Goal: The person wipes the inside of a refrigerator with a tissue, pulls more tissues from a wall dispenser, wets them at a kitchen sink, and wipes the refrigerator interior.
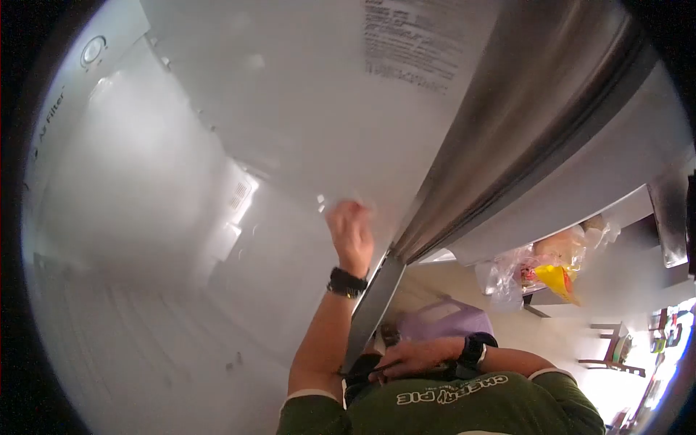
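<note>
My left hand (351, 226), with a dark band at its wrist, is raised against or just in front of the white inner wall (290, 130) of a fridge. Its fingers are curled but smeared by motion, and a faint pale blur lies beside them. Whether it holds anything cannot be made out. Low in front of my green shirt (464, 406), my right hand (417, 357) is closed around something thin and dark that I cannot identify. A watch sits on that wrist.
A round knob (93, 49) and "Air Filter" lettering are at the upper left. The metal-edged door (536, 116) slants down the right. Beyond it are plastic bags (562, 250), a purple plastic item (449, 319) on the floor and a wooden chair (612, 355).
</note>
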Available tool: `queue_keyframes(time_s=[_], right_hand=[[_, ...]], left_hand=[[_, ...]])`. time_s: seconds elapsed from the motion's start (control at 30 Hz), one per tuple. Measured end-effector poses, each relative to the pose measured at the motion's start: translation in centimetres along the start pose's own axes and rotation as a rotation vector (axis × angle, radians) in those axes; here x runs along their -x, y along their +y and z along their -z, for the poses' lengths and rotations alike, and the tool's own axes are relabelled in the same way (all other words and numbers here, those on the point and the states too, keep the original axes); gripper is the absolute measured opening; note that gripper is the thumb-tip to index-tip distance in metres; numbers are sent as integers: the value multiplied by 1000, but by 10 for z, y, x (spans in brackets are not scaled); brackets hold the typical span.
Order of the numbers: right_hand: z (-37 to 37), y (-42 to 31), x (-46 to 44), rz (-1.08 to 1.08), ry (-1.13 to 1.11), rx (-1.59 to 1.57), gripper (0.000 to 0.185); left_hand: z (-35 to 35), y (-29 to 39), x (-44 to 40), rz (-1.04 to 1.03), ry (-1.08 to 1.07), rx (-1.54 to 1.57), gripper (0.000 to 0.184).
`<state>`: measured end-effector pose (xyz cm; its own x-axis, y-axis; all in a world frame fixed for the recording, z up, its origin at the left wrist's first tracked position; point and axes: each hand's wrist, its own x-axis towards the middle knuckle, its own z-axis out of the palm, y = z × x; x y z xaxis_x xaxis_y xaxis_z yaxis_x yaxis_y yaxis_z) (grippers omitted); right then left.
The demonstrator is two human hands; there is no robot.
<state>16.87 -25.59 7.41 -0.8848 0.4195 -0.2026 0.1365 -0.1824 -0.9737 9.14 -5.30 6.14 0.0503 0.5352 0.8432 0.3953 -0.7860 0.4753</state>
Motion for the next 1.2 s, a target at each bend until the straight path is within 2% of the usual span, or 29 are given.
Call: queue_keyframes(time_s=[0.1, 0.2, 0.3, 0.4, 0.47, 0.53, 0.57, 0.6, 0.7, 0.8, 0.97, 1.17, 1.2], right_hand=[[-2, -7, -7, 32, 47, -59, 33], [-1, -8, -6, -16, 38, -45, 32], [0, 2, -5, -114, -14, -111, 32], [-2, -3, -2, -50, 3, -70, 32], [1, -5, -3, -11, 20, -26, 33], [0, -10, -5, -12, 26, -18, 34], [2, -17, -6, -32, 27, -18, 34], [6, -23, -7, -52, 30, -14, 34], [11, -30, -10, -42, -31, 43, 34], [6, -7, -12, -109, -18, -76, 34], [3, -11, -15, -113, 3, -84, 35], [12, -32, -7, -195, 32, -47, 36], [11, -32, -5, -203, 42, -41, 36]], left_hand=[[12, 10, -85, -8, 249, -47, 22], [18, -7, -111, -8, 346, -88, 25], [19, -18, -100, 251, 332, 30, 24], [11, 3, -106, 310, 418, 179, 24], [9, 32, -101, 27, 338, 31, 27], [5, 47, -67, -79, 124, 66, 29], [2, 44, -45, -53, 82, 78, 29], [-3, 35, -22, -32, 42, 91, 28], [-4, 8, 26, 263, -46, 86, 27], [-10, -10, 27, 270, 18, 11, 26], [7, -46, -34, 229, 173, -195, 27], [28, -129, -63, 411, 240, -130, 26], [30, -146, -68, 390, 255, -158, 26]])
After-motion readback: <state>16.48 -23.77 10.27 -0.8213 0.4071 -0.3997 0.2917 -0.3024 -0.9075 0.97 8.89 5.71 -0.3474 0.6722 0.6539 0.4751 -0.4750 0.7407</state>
